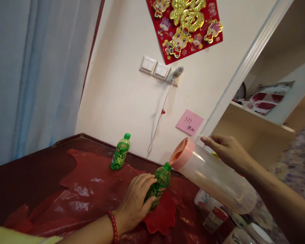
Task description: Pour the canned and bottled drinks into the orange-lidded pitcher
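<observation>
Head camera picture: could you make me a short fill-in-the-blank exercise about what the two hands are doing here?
1. The left hand grips a green bottle with a ____ cap.
2. The right hand tilts a clear pitcher whose lid is ____.
3. A second green bottle stands untouched near the ____.
4. The pink note bears the number ____.

Missing words: green; pink; wall; 377
</observation>
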A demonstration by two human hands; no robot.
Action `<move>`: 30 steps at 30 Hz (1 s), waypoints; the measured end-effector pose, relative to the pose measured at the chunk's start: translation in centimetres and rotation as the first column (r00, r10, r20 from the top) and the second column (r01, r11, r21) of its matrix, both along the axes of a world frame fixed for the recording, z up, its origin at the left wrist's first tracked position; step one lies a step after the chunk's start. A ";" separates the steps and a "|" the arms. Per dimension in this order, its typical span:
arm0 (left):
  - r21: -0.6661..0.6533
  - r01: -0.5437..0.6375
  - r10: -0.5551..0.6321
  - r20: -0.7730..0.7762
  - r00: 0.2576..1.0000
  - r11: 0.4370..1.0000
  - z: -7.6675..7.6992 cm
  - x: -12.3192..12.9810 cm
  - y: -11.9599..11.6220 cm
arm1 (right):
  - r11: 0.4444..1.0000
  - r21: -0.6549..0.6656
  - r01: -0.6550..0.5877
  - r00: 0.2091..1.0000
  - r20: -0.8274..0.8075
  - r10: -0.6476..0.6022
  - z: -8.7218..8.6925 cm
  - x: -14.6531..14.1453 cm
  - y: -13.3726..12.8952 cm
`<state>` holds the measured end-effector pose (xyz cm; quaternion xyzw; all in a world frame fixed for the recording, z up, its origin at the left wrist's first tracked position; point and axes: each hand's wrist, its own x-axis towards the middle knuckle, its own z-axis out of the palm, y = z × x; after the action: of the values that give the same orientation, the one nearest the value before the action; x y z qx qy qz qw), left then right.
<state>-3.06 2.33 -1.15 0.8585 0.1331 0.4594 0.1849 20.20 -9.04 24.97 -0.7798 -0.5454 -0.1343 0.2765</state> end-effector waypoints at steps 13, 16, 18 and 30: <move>-0.016 0.012 -0.012 -0.013 1.000 1.000 -0.1 0.0 0.0 | 1.000 -0.019 0.011 1.000 -0.023 -0.012 0.1 0.1 0.0; -0.029 0.011 -0.011 -0.015 1.000 1.000 -0.2 0.0 0.0 | 1.000 -0.022 0.013 1.000 -0.015 -0.013 0.2 0.0 0.1; -0.036 0.010 -0.011 -0.013 1.000 0.999 -0.1 0.0 0.0 | 1.000 -0.023 0.019 1.000 -0.006 -0.019 0.3 -0.1 0.2; -0.031 0.017 -0.018 -0.013 1.000 0.999 0.0 0.1 -0.1 | 0.998 -0.037 0.052 0.998 0.036 -0.051 0.7 -0.7 0.1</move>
<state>-2.95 2.22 -1.11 0.8597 0.1339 0.4499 0.2012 19.53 -8.94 25.66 -0.7961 -0.5325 -0.1446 0.2484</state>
